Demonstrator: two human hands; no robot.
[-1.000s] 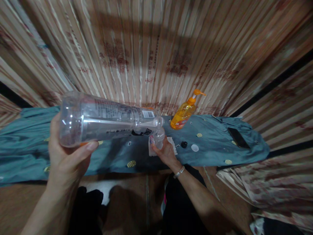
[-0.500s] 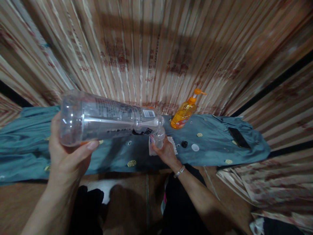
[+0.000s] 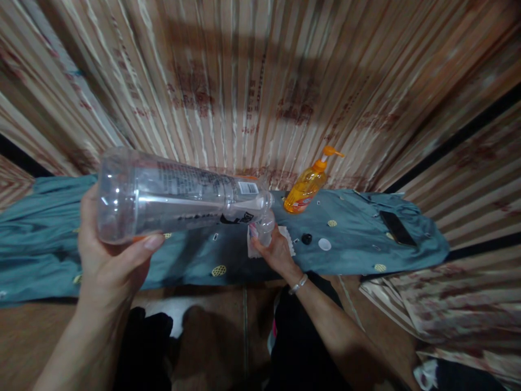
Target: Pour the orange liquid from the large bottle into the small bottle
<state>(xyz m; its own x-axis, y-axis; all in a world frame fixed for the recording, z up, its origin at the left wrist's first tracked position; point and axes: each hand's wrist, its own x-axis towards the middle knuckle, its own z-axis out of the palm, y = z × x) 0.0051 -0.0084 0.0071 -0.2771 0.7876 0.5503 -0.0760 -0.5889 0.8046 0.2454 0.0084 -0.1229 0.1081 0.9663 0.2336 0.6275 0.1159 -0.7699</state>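
Note:
My left hand (image 3: 116, 255) is wrapped round the base end of a large clear plastic bottle (image 3: 183, 198) with printed text and a barcode. The bottle lies nearly level in the air, its neck pointing right and tipped slightly down. Its mouth meets the top of a smaller clear bottle (image 3: 266, 227), which my right hand (image 3: 277, 251) grips from the right. Whether the two mouths touch, I cannot tell. Under the small bottle lies a pale cloth with a scalloped edge (image 3: 287, 237). Any liquid passing between them is too faint to make out.
An orange pump bottle (image 3: 305, 187) stands behind and right of my right hand. A black cap (image 3: 306, 239) and a white disc (image 3: 324, 244) lie on the teal cloth (image 3: 350, 255). A dark phone (image 3: 398, 228) lies farther right. Striped curtains (image 3: 244, 98) hang behind.
Almost nothing differs. The large bottle's base end has shifted very slightly left and up with my left hand; my right hand still holds the small bottle in place.

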